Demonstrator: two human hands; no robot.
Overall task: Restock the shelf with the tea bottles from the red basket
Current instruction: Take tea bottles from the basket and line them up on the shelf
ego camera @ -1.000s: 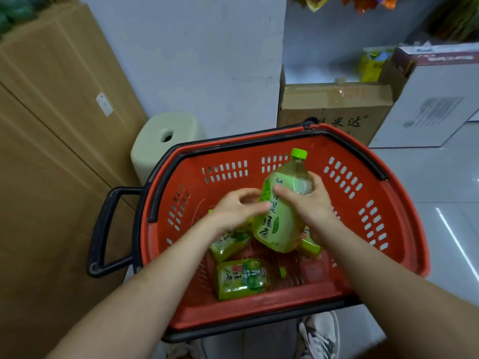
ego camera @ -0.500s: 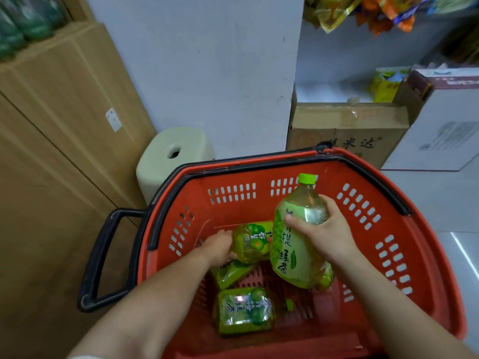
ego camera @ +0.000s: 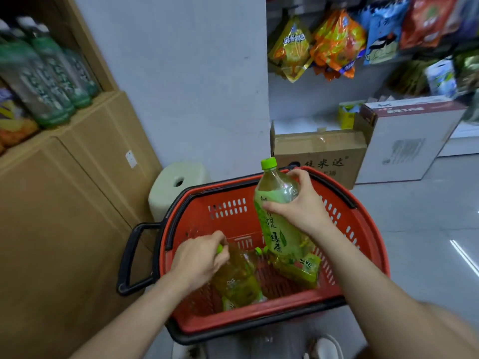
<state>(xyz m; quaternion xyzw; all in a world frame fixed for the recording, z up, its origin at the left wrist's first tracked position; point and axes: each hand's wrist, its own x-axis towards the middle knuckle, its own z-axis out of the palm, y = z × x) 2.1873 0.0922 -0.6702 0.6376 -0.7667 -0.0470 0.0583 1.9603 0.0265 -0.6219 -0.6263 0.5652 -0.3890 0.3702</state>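
The red basket [ego camera: 363, 229] stands on the floor below me, its black handle [ego camera: 129, 257] to the left. My right hand [ego camera: 303, 206] grips a large green-tea bottle [ego camera: 278, 221] with a green cap, upright and raised above the basket's far side. My left hand [ego camera: 199, 257] is closed around the neck of a second tea bottle [ego camera: 238, 278] lying tilted inside the basket. Another green-labelled bottle [ego camera: 298, 270] lies on the basket floor at the right. The wooden shelf [ego camera: 85, 117] at upper left holds green bottles [ego camera: 51, 71].
A pale plastic stool [ego camera: 176, 182] stands behind the basket against the white wall. Cardboard boxes [ego camera: 321, 154] and a white box [ego camera: 407, 141] sit on the floor at the right. Snack bags [ego camera: 334, 42] hang above them. A shoe [ego camera: 326, 348] shows at the bottom.
My right hand has lifted the large bottle higher, toward the basket's far rim. My left hand has taken a second bottle by its neck. The view has tilted up toward the shelf.
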